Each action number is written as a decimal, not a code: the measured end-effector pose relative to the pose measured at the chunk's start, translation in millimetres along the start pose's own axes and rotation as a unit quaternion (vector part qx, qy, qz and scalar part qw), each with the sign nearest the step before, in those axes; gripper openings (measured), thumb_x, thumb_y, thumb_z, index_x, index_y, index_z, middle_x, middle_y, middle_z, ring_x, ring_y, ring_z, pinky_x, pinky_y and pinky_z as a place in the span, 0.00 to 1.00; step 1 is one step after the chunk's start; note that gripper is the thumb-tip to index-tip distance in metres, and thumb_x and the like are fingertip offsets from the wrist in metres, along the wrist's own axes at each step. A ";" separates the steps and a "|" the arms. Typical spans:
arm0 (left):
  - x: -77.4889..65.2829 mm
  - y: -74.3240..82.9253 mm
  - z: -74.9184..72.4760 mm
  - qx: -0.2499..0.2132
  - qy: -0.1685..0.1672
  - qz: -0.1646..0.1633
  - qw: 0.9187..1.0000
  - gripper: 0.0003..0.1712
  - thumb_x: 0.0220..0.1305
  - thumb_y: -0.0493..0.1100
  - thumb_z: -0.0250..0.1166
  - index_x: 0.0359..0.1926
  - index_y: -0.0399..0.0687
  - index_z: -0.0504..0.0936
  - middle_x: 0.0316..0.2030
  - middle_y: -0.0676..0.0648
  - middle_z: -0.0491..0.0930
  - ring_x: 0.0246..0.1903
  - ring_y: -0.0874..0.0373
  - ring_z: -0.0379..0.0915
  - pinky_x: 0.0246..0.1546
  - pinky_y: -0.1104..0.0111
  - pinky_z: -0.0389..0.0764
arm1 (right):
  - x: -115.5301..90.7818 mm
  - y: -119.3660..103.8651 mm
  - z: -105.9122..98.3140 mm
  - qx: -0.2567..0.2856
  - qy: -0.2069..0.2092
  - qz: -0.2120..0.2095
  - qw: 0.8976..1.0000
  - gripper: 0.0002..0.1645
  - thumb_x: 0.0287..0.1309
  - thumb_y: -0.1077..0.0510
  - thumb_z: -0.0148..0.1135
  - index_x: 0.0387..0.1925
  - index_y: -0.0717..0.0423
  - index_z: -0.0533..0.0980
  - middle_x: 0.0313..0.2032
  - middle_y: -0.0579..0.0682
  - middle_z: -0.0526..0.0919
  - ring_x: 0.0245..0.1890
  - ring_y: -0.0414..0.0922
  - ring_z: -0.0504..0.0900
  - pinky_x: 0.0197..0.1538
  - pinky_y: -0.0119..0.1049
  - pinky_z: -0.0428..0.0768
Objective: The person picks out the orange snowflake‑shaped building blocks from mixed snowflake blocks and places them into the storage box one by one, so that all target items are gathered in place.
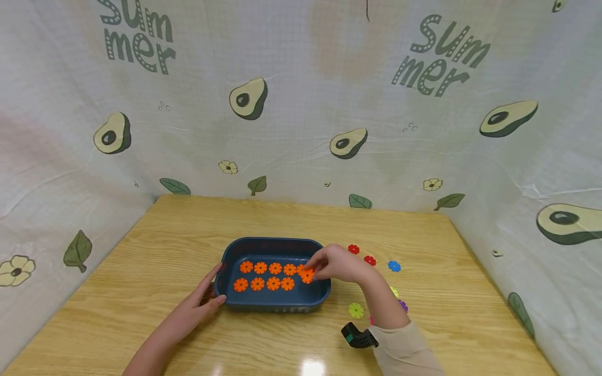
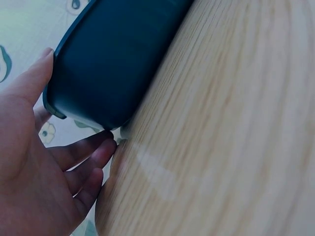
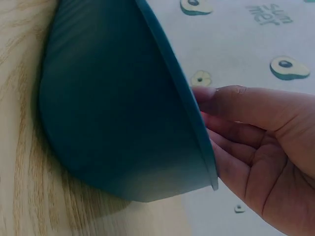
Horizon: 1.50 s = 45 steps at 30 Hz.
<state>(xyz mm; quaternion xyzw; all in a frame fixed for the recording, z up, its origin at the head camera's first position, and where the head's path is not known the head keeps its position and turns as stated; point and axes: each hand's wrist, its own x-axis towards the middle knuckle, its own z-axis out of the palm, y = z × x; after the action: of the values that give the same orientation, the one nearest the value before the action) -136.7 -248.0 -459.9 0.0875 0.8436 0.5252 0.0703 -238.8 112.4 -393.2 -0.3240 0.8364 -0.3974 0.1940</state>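
Note:
A dark blue plastic tub (image 1: pixel 263 307) stands on the table. On its floor lie two rows of orange notched interlocking discs (image 1: pixel 257 283). My right hand (image 1: pixel 339 262) reaches in over the right end, pinching one more orange interlocking disc (image 1: pixel 307 275) between thumb and fingers; another disc is partly hidden behind it. In the right wrist view the tub's wall hides the fingertips. My left hand (image 1: pixel 195 308) holds the tub's left end, thumb at the near corner and index finger along the rim. The left wrist view shows its other fingers (image 2: pixel 88 191) loosely bent beside the tub.
Right of the tub, loose discs lie on the wooden table (image 1: pixel 282 344): red (image 1: pixel 370 260), blue (image 1: pixel 394 266), yellow-green (image 1: pixel 356 310), and purple (image 1: pixel 403 305) partly behind the right forearm. A printed cloth (image 1: pixel 291 104) encloses the back and sides.

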 end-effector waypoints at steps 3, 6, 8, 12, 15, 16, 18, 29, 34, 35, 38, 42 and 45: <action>-0.2 -0.5 0.3 0.004 0.003 0.004 1.000 0.41 0.72 0.46 0.58 0.77 0.65 0.46 0.66 0.33 0.63 0.54 0.49 0.68 0.48 0.70 0.71 | 3.5 -1.9 2.3 -0.023 0.001 0.000 1.000 0.11 0.54 0.67 0.69 0.41 0.59 0.85 0.36 0.46 0.85 0.33 0.41 0.82 0.37 0.34 0.80; -0.1 -0.1 0.6 0.004 0.005 0.005 1.000 0.41 0.72 0.46 0.58 0.77 0.64 0.46 0.66 0.33 0.63 0.54 0.49 0.68 0.49 0.70 0.71 | 6.5 -3.9 3.7 -0.051 -0.003 -0.004 0.999 0.11 0.54 0.67 0.69 0.41 0.58 0.85 0.35 0.45 0.84 0.32 0.40 0.81 0.36 0.33 0.80; 0.0 0.3 0.9 0.003 0.005 0.003 1.000 0.41 0.72 0.46 0.58 0.77 0.64 0.46 0.66 0.33 0.64 0.54 0.49 0.68 0.48 0.70 0.72 | 8.4 -4.9 4.3 -0.070 -0.008 -0.008 0.997 0.11 0.54 0.67 0.70 0.41 0.58 0.85 0.35 0.44 0.84 0.31 0.39 0.80 0.36 0.33 0.79; -0.2 1.0 1.4 0.000 0.004 0.000 1.000 0.41 0.72 0.46 0.58 0.77 0.64 0.46 0.66 0.33 0.64 0.54 0.49 0.68 0.48 0.70 0.72 | 13.1 -5.2 5.1 -0.111 -0.021 -0.015 0.993 0.11 0.54 0.65 0.71 0.41 0.56 0.85 0.35 0.43 0.84 0.31 0.37 0.79 0.36 0.32 0.79; -0.6 0.9 1.5 -0.004 0.003 0.003 1.000 0.41 0.72 0.46 0.58 0.77 0.63 0.46 0.66 0.33 0.64 0.54 0.49 0.68 0.49 0.71 0.71 | 17.5 -5.2 5.8 -0.139 -0.032 -0.017 0.990 0.11 0.53 0.64 0.72 0.40 0.55 0.85 0.35 0.43 0.85 0.31 0.35 0.79 0.36 0.30 0.78; -0.6 0.8 1.5 -0.004 0.003 0.004 1.000 0.41 0.72 0.45 0.58 0.77 0.62 0.46 0.66 0.33 0.64 0.54 0.49 0.68 0.49 0.71 0.71 | 19.0 -5.0 6.1 -0.148 -0.035 -0.019 0.988 0.10 0.53 0.64 0.72 0.40 0.55 0.85 0.35 0.43 0.85 0.31 0.35 0.79 0.36 0.30 0.78; -0.4 0.2 1.5 -0.005 0.003 0.006 1.000 0.41 0.72 0.45 0.58 0.77 0.62 0.46 0.66 0.33 0.64 0.54 0.49 0.69 0.49 0.72 0.71 | 22.1 -5.0 7.0 -0.165 -0.039 -0.022 0.985 0.10 0.52 0.63 0.73 0.39 0.55 0.85 0.34 0.43 0.84 0.31 0.35 0.78 0.36 0.29 0.78; 0.0 0.6 1.0 0.002 0.004 -0.001 1.000 0.41 0.72 0.47 0.59 0.77 0.63 0.46 0.66 0.34 0.64 0.54 0.50 0.68 0.49 0.70 0.72 | 33.8 -1.0 13.7 -0.246 -0.048 -0.031 0.968 0.07 0.50 0.59 0.76 0.33 0.54 0.85 0.31 0.42 0.84 0.29 0.35 0.77 0.37 0.29 0.76; 0.1 1.8 0.8 0.006 0.005 -0.004 1.000 0.41 0.72 0.48 0.59 0.77 0.64 0.46 0.66 0.34 0.64 0.54 0.50 0.68 0.49 0.68 0.71 | 34.9 -0.4 15.3 -0.250 -0.052 -0.036 0.966 0.07 0.50 0.59 0.75 0.33 0.55 0.85 0.31 0.43 0.84 0.29 0.35 0.77 0.36 0.29 0.77; 0.0 2.0 0.8 0.006 0.005 -0.004 1.000 0.41 0.72 0.48 0.59 0.77 0.64 0.46 0.66 0.34 0.64 0.54 0.50 0.68 0.49 0.68 0.71 | 34.8 -0.6 15.6 -0.251 -0.053 -0.037 0.966 0.07 0.51 0.59 0.75 0.33 0.55 0.86 0.31 0.43 0.84 0.29 0.35 0.77 0.36 0.29 0.76; -0.3 2.2 0.6 0.004 0.004 -0.004 1.000 0.41 0.72 0.47 0.59 0.77 0.65 0.46 0.66 0.34 0.64 0.54 0.50 0.68 0.49 0.69 0.71 | 34.6 -2.1 16.6 -0.254 -0.057 -0.042 0.965 0.07 0.52 0.58 0.74 0.33 0.54 0.86 0.31 0.43 0.84 0.29 0.34 0.77 0.36 0.29 0.76; -0.7 2.3 0.7 0.006 0.004 -0.006 1.000 0.41 0.72 0.47 0.59 0.77 0.64 0.46 0.66 0.34 0.64 0.54 0.50 0.68 0.49 0.69 0.71 | 34.6 -3.2 17.6 -0.261 -0.060 -0.044 0.962 0.07 0.52 0.57 0.75 0.33 0.53 0.86 0.31 0.42 0.85 0.29 0.33 0.77 0.36 0.28 0.76; -0.8 2.2 0.6 0.007 0.005 -0.009 1.000 0.41 0.72 0.48 0.59 0.77 0.64 0.46 0.66 0.34 0.64 0.54 0.50 0.68 0.49 0.69 0.71 | 34.7 -3.5 17.6 -0.267 -0.063 -0.041 0.961 0.07 0.52 0.56 0.75 0.34 0.52 0.86 0.32 0.41 0.85 0.29 0.32 0.77 0.37 0.28 0.76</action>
<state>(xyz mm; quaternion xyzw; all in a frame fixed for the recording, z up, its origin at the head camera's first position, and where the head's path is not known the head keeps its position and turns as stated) -135.6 -246.7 -458.2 0.0776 0.8481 0.5194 0.0703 -251.9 77.1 -403.4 -0.4225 0.8841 -0.1458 0.1366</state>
